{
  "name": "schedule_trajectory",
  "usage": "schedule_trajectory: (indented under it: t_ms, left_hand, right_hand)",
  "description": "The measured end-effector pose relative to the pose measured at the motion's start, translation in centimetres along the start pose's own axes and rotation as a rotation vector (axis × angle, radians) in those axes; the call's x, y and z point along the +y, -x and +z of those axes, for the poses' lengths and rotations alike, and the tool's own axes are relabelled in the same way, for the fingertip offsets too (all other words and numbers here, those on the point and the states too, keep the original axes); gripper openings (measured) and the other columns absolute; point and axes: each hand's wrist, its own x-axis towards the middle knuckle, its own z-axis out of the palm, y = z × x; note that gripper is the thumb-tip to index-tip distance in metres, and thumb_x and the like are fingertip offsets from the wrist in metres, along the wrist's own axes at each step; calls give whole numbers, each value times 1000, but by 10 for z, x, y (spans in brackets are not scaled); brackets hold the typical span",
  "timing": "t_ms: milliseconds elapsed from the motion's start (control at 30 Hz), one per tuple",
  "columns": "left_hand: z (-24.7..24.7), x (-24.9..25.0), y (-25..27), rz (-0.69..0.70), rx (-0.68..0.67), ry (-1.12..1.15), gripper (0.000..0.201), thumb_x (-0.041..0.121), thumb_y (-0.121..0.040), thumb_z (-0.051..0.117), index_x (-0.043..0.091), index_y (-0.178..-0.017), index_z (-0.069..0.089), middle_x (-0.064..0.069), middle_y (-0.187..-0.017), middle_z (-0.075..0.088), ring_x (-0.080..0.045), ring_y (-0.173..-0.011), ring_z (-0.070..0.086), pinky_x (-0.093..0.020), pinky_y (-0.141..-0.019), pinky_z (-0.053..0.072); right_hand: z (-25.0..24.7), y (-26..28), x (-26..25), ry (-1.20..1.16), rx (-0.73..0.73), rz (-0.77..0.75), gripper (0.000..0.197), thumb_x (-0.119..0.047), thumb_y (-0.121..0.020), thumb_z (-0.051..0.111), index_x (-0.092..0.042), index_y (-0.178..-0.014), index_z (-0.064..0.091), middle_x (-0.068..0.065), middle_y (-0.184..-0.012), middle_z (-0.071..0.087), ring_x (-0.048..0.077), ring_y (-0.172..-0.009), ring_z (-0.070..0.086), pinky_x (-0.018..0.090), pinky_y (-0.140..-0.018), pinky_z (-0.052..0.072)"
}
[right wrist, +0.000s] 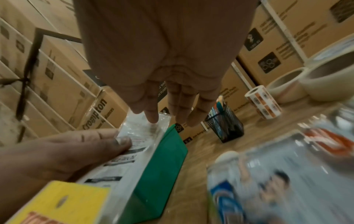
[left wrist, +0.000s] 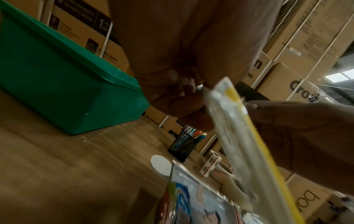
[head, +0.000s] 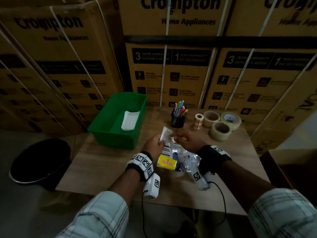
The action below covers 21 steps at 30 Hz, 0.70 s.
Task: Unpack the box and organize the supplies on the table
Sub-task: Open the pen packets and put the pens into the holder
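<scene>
My left hand (head: 157,143) grips a flat packet (head: 167,148) with a yellow TOTEM header card (head: 167,163), held above the wooden table (head: 103,169). The left thumb lies across its printed face in the right wrist view. My right hand (head: 175,136) reaches in from the right and pinches the packet's clear top end between thumb and forefinger. In the left wrist view the packet (left wrist: 235,136) shows edge-on with the right thumb against its yellow side. Clear bags of printed supplies (head: 186,158) lie on the table under my hands.
A green bin (head: 109,134) holding white paper (head: 129,120) stands at the table's back left. A mesh pen holder (head: 177,121), a sticker roll (head: 198,121) and three tape rolls (head: 220,130) line the back right. A black bucket (head: 41,162) sits on the floor left; an open cardboard box (head: 291,169) is at right.
</scene>
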Motion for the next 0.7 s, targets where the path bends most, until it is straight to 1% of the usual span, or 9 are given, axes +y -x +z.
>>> schedule_trajectory:
  t_ms: [100,167,233,333,400,500,567,633,700]
  left_hand:
    - [8,-14,20,-16,-30,45,22,21,-96,48,12,-114,58,-10,-109,69,-26,-96,67,-39,-87,55]
    - [14,-23,31,-43,-46,69,23,18,-96,47,12,-116,57,-9,-114,68,-26,-101,65,-35,-88,53]
    - [23,-29,41,-61,-70,87,25,16,-96,46,11,-118,56,-10,-118,67,-25,-104,64,-33,-90,51]
    - [37,-33,51,-89,-89,98,25,16,-96,46,11,-119,55,-10,-120,66,-26,-104,63,-35,-91,52]
    - [47,-32,55,-109,-99,115,25,16,-98,45,10,-120,54,-9,-120,65,-25,-105,63,-33,-90,51]
    - [60,-32,61,-140,-94,138,23,16,-98,45,10,-119,54,-8,-121,65,-25,-106,64,-34,-91,51]
    - [65,-31,66,-155,-91,140,22,16,-98,45,12,-118,53,-8,-121,66,-25,-106,64,-34,-92,51]
    - [68,-29,70,-175,-71,128,22,16,-98,46,13,-118,53,-8,-119,66,-25,-105,64,-36,-92,52]
    - [69,-25,75,-199,-43,122,21,17,-98,47,13,-117,54,-9,-118,66,-25,-104,65,-36,-91,53]
  right_hand:
    - [18,18,7,-44,111,63,18,-8,-91,57,-2,-104,68,14,-111,63,16,-92,59,1,-73,39]
    - [25,34,21,-26,206,198,15,-7,-87,59,-4,-99,66,18,-106,63,25,-92,62,20,-79,48]
    - [27,53,40,73,269,366,21,-11,-83,62,-6,-103,63,19,-106,62,34,-100,59,34,-86,48]
    - [23,82,58,195,243,629,44,-23,-82,65,-7,-122,54,21,-119,58,38,-113,52,38,-94,42]
    - [23,94,69,213,224,718,51,-27,-83,65,-4,-126,49,24,-124,54,40,-116,50,40,-95,41]
    - [27,100,86,45,238,844,58,-25,-81,68,0,-125,42,25,-120,57,40,-110,55,39,-86,45]
    - [28,101,93,-62,213,889,53,-20,-79,68,0,-121,42,22,-115,59,37,-106,58,35,-78,44]
    - [29,101,97,-112,209,884,42,-16,-80,66,-1,-115,50,22,-111,60,36,-104,59,35,-79,46]
    - [29,101,98,-144,219,817,22,-15,-80,60,-6,-100,58,20,-98,63,38,-97,62,39,-79,51]
